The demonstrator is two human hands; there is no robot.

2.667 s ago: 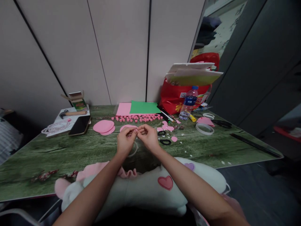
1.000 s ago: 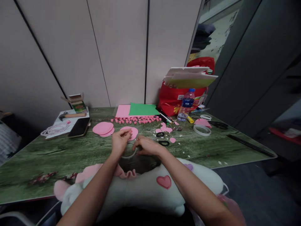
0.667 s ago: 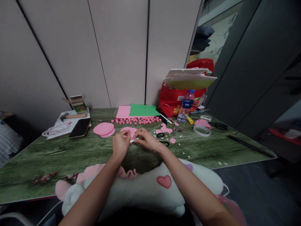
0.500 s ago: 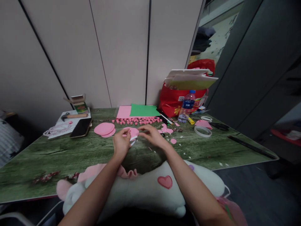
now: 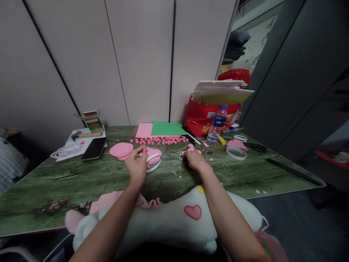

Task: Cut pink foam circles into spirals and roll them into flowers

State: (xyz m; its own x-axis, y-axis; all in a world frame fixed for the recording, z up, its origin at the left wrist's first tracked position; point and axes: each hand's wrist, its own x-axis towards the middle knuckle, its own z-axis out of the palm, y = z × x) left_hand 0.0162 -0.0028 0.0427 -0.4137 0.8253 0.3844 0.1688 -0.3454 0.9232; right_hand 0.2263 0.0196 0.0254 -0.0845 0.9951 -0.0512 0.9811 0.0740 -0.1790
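My left hand (image 5: 137,163) is closed on a roll of white tape (image 5: 155,168), which stands out to the right of its fingers. A small pink bit shows at its fingertips, too small to name. Just behind the tape lie pink paper pieces (image 5: 154,153). Farther right, my right hand (image 5: 194,160) is down at the table with its fingers bent. A small dark thing (image 5: 185,159) shows at those fingertips, mostly covered by the hand. Pink paper scraps (image 5: 191,147) lie right behind this hand.
Pink round papers (image 5: 121,150) and a phone (image 5: 94,148) lie left, near a hammer (image 5: 87,134). Small pink pieces (image 5: 160,140) line the back before a green sheet (image 5: 167,128). A bottle (image 5: 217,125) and red bag (image 5: 196,116) stand right. A plush toy (image 5: 163,222) is in front.
My right hand has left the tape and moved right, down to the table by the pink scraps. My left hand keeps the tape roll, which now shows more fully.
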